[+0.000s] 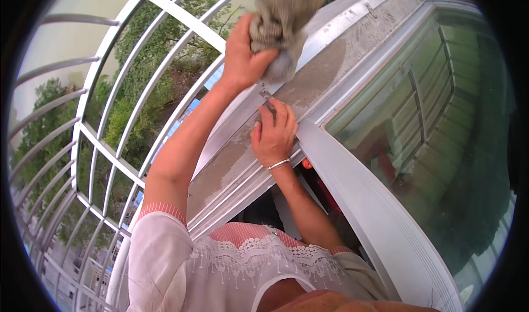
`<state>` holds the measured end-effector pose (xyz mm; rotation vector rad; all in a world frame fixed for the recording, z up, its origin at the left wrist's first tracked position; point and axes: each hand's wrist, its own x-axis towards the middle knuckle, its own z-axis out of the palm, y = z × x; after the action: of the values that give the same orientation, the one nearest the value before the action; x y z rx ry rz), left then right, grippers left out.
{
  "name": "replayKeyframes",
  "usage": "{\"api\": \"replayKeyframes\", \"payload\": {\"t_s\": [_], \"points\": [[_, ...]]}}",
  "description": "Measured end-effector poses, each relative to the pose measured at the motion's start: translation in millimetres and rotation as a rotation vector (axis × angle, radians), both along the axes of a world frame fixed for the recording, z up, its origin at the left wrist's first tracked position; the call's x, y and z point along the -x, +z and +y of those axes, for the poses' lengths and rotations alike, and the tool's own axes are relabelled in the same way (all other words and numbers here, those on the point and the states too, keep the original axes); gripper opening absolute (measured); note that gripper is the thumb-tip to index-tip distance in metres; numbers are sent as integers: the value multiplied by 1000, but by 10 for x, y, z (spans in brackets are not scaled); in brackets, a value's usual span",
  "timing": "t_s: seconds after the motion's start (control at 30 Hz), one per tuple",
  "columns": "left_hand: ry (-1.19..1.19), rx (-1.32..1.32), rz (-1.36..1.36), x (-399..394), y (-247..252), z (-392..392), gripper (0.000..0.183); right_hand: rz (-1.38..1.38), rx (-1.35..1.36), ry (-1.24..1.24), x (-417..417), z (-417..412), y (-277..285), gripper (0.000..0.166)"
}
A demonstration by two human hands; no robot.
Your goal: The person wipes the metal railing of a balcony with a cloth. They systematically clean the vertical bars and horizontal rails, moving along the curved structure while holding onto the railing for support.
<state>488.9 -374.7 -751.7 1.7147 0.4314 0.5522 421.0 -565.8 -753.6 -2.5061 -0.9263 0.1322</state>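
My left hand (244, 57) is raised over the outer window ledge and grips a wadded, dirty grey-brown cloth (285, 18). Motion blurs the cloth, and its far end runs past the top of the view. Lower down, my right hand (276, 132) bends over the ledge (231, 163) beside the window frame, a band around its wrist. Its fingertips reach a small metal strip (265, 93) with holes; whether they pinch it is hidden. Damp-looking dark patches mark the ledge.
White metal security bars (111, 159) curve along the left, with trees (144, 88) outside. A sliding window sash (363, 204) stands at the right, its glass (413, 117) reflecting the bars. Aluminium tracks (244, 188) run along the sill. An orange-red round object (306, 163) shows below the sash edge.
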Motion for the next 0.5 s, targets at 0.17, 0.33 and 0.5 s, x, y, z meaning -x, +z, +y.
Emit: {"api": "replayKeyframes", "payload": {"t_s": [0.17,0.33,0.5], "points": [[-124,-219,240,860,116,-253,59,-76,5,8,61,15,-31,39],[-27,32,552,1578,235,-334,51,-104,-35,85,34,-16,-40,34],[163,569,610,2525,378,-348,50,33,-224,111,49,-78,-38,30]]}}
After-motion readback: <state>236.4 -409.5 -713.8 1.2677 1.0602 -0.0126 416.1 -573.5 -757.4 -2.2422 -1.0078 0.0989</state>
